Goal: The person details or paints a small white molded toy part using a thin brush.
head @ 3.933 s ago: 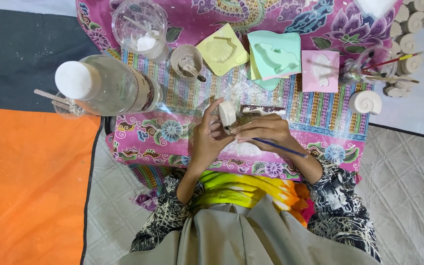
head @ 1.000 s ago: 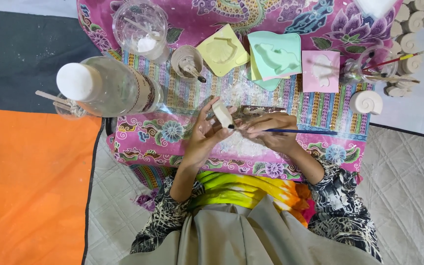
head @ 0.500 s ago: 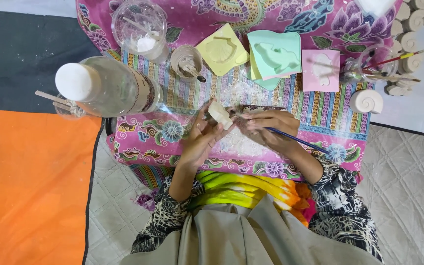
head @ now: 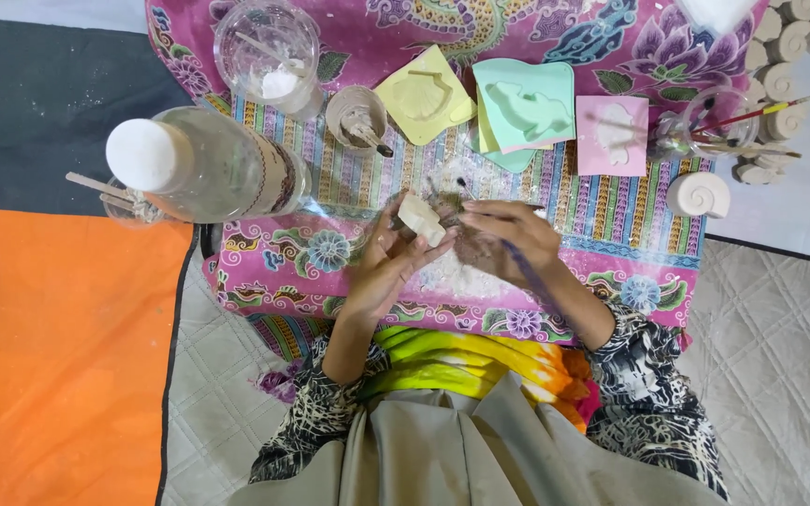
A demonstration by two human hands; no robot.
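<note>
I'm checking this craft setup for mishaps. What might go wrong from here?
1. The small white cast piece sits only in the left hand fingertips; it might slip while the right hand works it with the thin brush.
2. The big clear bottle stands close by the left elbow's path and could get knocked.

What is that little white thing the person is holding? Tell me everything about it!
The small white piece is a pale, chalky-looking block, like plaster or clay, with rough edges. It sits tilted in the fingertips of the left hand, held above the patterned pink cloth. The right hand is close beside it, holding a thin brush whose tip end points toward the piece. Its exact shape is too small to tell.
</note>
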